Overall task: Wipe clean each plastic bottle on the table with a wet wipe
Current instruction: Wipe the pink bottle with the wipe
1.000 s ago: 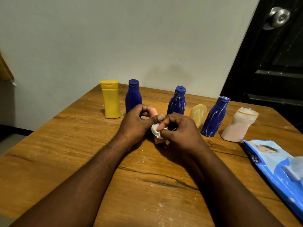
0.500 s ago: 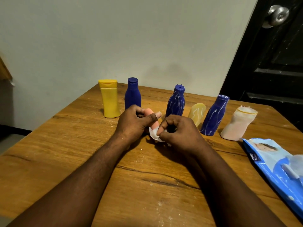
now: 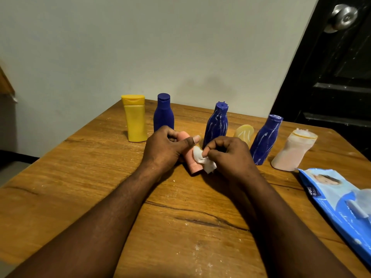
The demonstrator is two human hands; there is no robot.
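L hand (image 3: 162, 149) is curled round the pink bottle (image 3: 190, 157), fingers over its top end, thumb laid across the near side. R hand (image 3: 230, 155) pinches a balled wipe (image 3: 203, 159) btw thumb and fingertips and presses it on the bottle's right flank, low down.

The bottle leans, base on the table (image 3: 80, 167) toward the person, top tipped away and left under L hand. So its long axis runs near-to-far, and the wipe sits on the R-hand side of it, just below the L thumb. My guess is that the coming strokes go along that axis or round the base, w/ L hand turning the bottle and R hand doing the rubbing.

Behind stand the rest:
- yellow bottle (image 3: 135, 119)
- left blue bottle (image 3: 163, 114)
- mid blue bottle (image 3: 216, 123)
- small yellow bottle (image 3: 244, 134), partly hidden
- right blue bottle (image 3: 265, 139)
- pale bottle (image 3: 293, 151)

Mid and right blue ones show white streaks. Contents can't be seen. Wipes pack (image 3: 339, 203) lies at the right edge. Its flap looks lifted, inside not visible.
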